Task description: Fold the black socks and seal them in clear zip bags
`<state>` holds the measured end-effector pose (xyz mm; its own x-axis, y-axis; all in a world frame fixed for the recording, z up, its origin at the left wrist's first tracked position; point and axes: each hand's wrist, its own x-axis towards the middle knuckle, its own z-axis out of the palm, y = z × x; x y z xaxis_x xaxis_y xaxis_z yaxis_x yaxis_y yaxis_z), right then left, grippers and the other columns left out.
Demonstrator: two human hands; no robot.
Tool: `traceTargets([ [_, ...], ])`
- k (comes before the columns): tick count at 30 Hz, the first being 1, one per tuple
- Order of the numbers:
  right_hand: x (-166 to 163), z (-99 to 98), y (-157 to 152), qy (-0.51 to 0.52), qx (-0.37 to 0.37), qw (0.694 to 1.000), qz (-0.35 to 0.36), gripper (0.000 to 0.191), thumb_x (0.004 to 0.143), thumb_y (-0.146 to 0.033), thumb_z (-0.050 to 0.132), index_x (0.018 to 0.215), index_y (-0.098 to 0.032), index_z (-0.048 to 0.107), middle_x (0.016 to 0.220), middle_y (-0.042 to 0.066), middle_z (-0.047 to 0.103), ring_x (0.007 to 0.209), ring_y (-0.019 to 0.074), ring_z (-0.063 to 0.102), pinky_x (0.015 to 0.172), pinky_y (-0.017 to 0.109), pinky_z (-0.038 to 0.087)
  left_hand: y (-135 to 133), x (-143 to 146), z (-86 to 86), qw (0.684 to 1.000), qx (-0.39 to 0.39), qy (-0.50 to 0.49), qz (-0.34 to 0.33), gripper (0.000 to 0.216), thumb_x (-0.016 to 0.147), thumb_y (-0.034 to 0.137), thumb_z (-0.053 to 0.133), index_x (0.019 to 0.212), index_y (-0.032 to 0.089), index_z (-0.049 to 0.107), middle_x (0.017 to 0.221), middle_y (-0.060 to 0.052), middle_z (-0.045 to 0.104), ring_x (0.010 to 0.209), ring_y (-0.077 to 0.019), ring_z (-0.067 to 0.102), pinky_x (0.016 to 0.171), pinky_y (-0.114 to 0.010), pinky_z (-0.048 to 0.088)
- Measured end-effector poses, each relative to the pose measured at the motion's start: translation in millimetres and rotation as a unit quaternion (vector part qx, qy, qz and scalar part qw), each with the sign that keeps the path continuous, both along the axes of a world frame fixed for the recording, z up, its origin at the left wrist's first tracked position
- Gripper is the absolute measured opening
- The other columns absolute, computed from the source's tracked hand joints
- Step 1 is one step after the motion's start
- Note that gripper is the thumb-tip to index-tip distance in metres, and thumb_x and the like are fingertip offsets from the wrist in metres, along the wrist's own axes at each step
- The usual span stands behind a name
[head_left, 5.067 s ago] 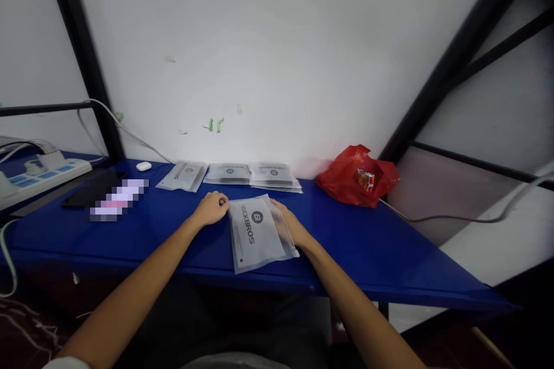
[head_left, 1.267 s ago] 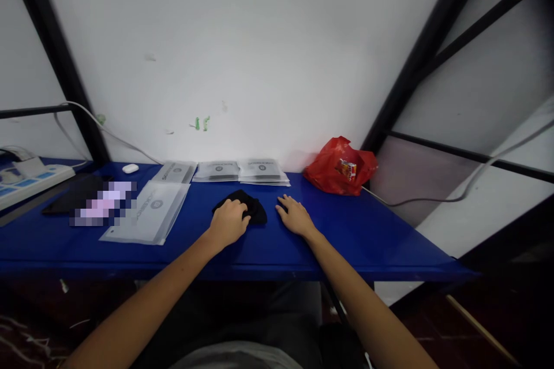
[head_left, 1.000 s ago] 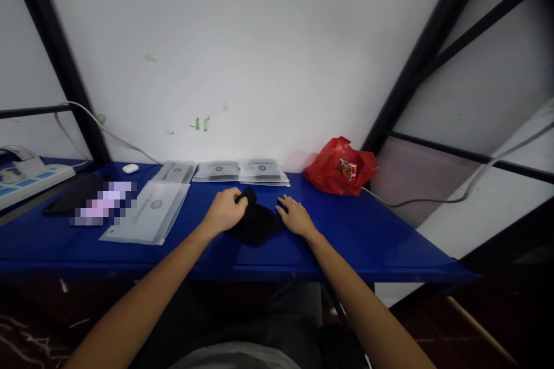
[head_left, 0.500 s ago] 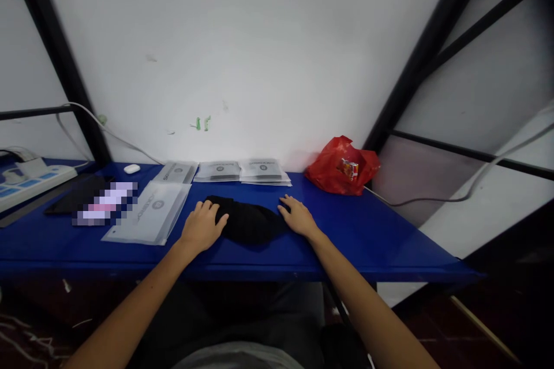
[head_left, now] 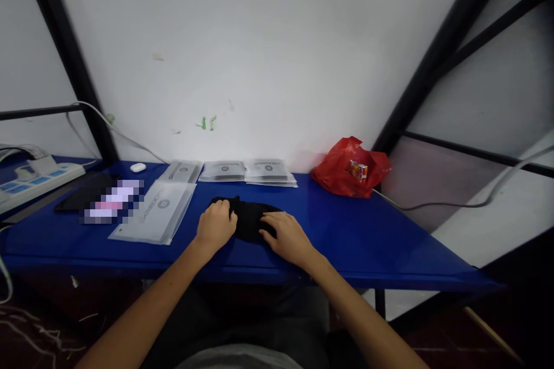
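A soft black cloth item (head_left: 249, 223) lies flat and bunched on the blue table (head_left: 346, 242), in front of me. I cannot make out its exact kind. Over its left end my left hand (head_left: 217, 223) is closed, with the fingers curled on the fabric and the thumb along its side. On its right end rests my right hand (head_left: 288, 236), fingers stretched across the top and thumb apart. That end of the cloth is partly hidden under the hand.
Frosted zip bags with printed logos (head_left: 151, 213) lie at left and along the wall (head_left: 268, 170). A red plastic bag (head_left: 346, 170) sits back right. At far left are a power strip (head_left: 43, 181), a blurred-out phone (head_left: 110, 202) and a small white case (head_left: 138, 167).
My right hand has moved left, from beside the black cloth onto its right end. The left hand stays on the left end. The whole view has shifted slightly.
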<state>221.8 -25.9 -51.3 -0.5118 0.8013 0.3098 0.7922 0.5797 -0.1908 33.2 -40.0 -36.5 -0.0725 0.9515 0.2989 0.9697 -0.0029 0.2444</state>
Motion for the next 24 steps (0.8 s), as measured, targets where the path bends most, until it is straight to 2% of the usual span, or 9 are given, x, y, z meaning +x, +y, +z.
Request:
traceTargets([
  [3,20,2.9,13,-0.028,-0.009,0.999,-0.044,0.028,0.082,-0.019,0.054,0.109,-0.017,0.063,0.120,0.008,0.061,0.113,0.0217,0.053,0.102,0.038,0.035,-2,-17,13.2,0.998,0.022,-0.045,0.039,0.023,0.086,0.026,0.039,0.085,0.017,0.060,0.085,-0.008,0.065,0.082,-0.0220,0.060,0.071,-0.033,0.045],
  [6,40,8.6,23,-0.069,-0.012,0.991,-0.111,0.032,0.080,-0.013,0.050,0.109,-0.017,0.063,0.123,0.010,0.059,0.117,0.0242,0.050,0.104,0.042,0.031,-5,-36,19.8,0.987,0.100,-0.028,0.119,0.026,0.086,0.029,0.041,0.097,0.015,0.059,0.099,-0.011,0.063,0.094,-0.0265,0.057,0.075,-0.037,0.045],
  [7,45,10.6,25,-0.082,-0.012,0.988,-0.131,0.034,0.079,-0.011,0.049,0.109,-0.017,0.063,0.124,0.010,0.058,0.118,0.0251,0.049,0.104,0.044,0.030,-6,-39,19.3,0.985,0.121,-0.013,0.126,0.028,0.086,0.028,0.042,0.104,0.014,0.057,0.105,-0.012,0.062,0.099,-0.0272,0.055,0.078,-0.038,0.045],
  [9,48,13.8,27,-0.096,-0.010,0.983,-0.155,0.035,0.078,-0.008,0.047,0.108,-0.017,0.064,0.126,0.010,0.057,0.119,0.0254,0.048,0.104,0.043,0.029,-7,-40,14.6,0.989,0.123,0.019,0.079,0.031,0.087,0.026,0.041,0.112,0.013,0.055,0.111,-0.011,0.059,0.103,-0.0260,0.053,0.083,-0.037,0.044],
  [11,45,15.3,27,-0.094,-0.001,0.983,-0.157,0.032,0.080,-0.010,0.046,0.105,-0.017,0.065,0.123,0.010,0.059,0.116,0.0238,0.051,0.102,0.039,0.032,-7,-34,7.1,0.996,0.077,0.047,-0.006,0.030,0.088,0.026,0.040,0.111,0.015,0.057,0.110,-0.010,0.060,0.101,-0.0239,0.053,0.085,-0.035,0.043],
  [13,40,14.6,28,-0.083,0.005,0.985,-0.152,0.026,0.085,-0.019,0.044,0.100,-0.016,0.066,0.116,0.010,0.063,0.110,0.0226,0.055,0.096,0.035,0.036,-6,-26,-0.3,0.996,0.016,0.066,-0.058,0.029,0.089,0.028,0.040,0.107,0.016,0.059,0.107,-0.009,0.061,0.100,-0.0236,0.053,0.084,-0.035,0.044],
  [17,34,8.7,32,-0.066,0.008,0.984,-0.163,0.028,0.088,-0.035,0.045,0.096,-0.017,0.065,0.102,0.009,0.067,0.099,0.0229,0.059,0.086,0.033,0.040,-1,-17,-9.6,0.994,-0.041,0.074,-0.069,0.030,0.090,0.029,0.039,0.107,0.016,0.060,0.110,-0.011,0.059,0.106,-0.0250,0.050,0.081,-0.034,0.045],
  [24,33,2.1,52,-0.041,-0.007,0.985,-0.166,0.026,0.085,-0.034,0.051,0.099,-0.016,0.062,0.103,0.010,0.066,0.099,0.0245,0.058,0.085,0.034,0.042,9,-19,-13.9,0.994,-0.040,0.082,-0.066,0.033,0.090,0.027,0.035,0.112,0.015,0.057,0.118,-0.013,0.056,0.111,-0.0270,0.048,0.090,-0.042,0.041],
])
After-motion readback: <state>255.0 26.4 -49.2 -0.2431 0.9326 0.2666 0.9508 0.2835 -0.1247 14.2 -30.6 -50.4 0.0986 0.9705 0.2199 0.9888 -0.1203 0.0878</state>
